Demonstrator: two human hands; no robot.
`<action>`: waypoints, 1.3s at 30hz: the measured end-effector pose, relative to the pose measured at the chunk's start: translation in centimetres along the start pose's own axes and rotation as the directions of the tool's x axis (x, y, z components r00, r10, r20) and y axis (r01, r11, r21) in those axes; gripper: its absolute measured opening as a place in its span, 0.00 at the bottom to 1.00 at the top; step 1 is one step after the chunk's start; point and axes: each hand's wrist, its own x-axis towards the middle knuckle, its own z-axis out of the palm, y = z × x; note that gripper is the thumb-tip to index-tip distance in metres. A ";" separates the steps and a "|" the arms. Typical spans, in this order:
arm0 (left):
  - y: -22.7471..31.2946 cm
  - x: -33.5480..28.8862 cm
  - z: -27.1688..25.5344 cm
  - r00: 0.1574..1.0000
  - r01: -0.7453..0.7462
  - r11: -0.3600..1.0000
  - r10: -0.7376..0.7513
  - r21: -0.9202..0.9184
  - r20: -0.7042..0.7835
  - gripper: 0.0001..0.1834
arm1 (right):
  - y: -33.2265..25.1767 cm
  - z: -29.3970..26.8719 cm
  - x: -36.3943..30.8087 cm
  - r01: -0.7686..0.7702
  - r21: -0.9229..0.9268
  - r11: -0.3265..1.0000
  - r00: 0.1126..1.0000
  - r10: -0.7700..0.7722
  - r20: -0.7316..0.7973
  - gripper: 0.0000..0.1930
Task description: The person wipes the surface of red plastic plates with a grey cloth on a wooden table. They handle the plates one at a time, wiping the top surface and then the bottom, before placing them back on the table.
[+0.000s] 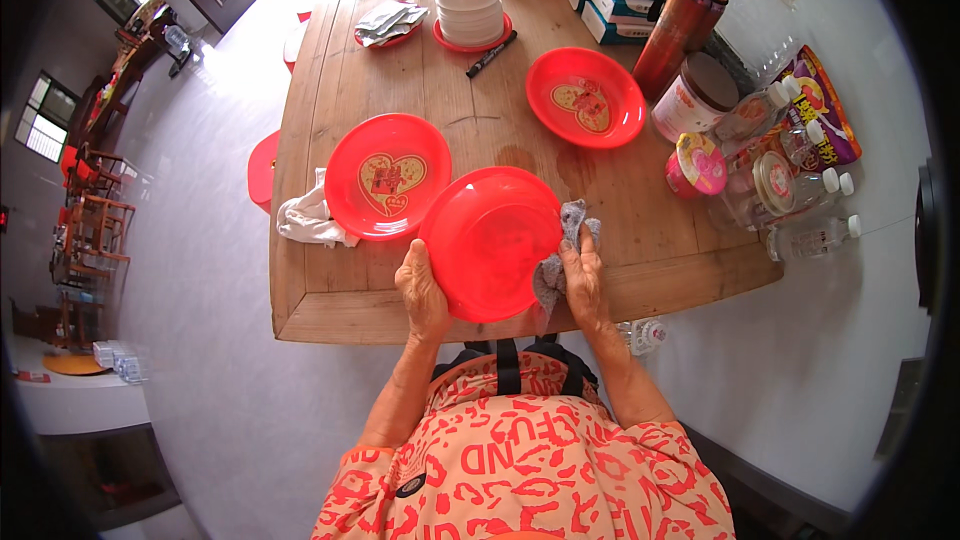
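Held at the near edge of a wooden counter (690,240), a plain red plate (490,250) gleams as the left hand (422,292) clasps its rim and the right hand (585,285) grips a grey cloth (549,285) at the opposite side. A patterned red plate (388,177) lies beyond, leftward. The glossy plate looks light, stiff and probably slippery, best held by opposite rims; the cloth appears soft.

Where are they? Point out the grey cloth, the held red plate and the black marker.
Grey cloth (548,281): head view, on its lower bunched part.
Held red plate (490,244): head view, middle of its visible face.
Black marker (491,55): head view, middle of its barrel.
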 end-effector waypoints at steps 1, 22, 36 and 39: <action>0.1 0.0 0.2 1.000 0.013 1.000 -0.013 -0.014 0.010 0.26 | 0.1 -0.1 0.4 -0.032 0.050 0.998 0.999 0.031 0.020 0.25; -0.5 -1.4 0.8 0.997 -0.018 0.999 0.015 0.037 0.081 0.22 | -6.5 2.8 3.5 0.607 -0.497 0.621 0.752 -0.651 0.106 0.18; 0.4 -1.9 1.9 0.977 -0.129 0.979 0.099 0.157 0.188 0.24 | -10.6 2.2 2.9 0.759 -0.472 0.448 0.625 -0.705 0.336 0.15; -0.3 -1.8 0.9 0.978 -0.087 0.983 0.052 0.164 0.201 0.24 | -10.1 1.2 4.6 0.730 -0.414 0.544 0.672 -0.680 0.293 0.13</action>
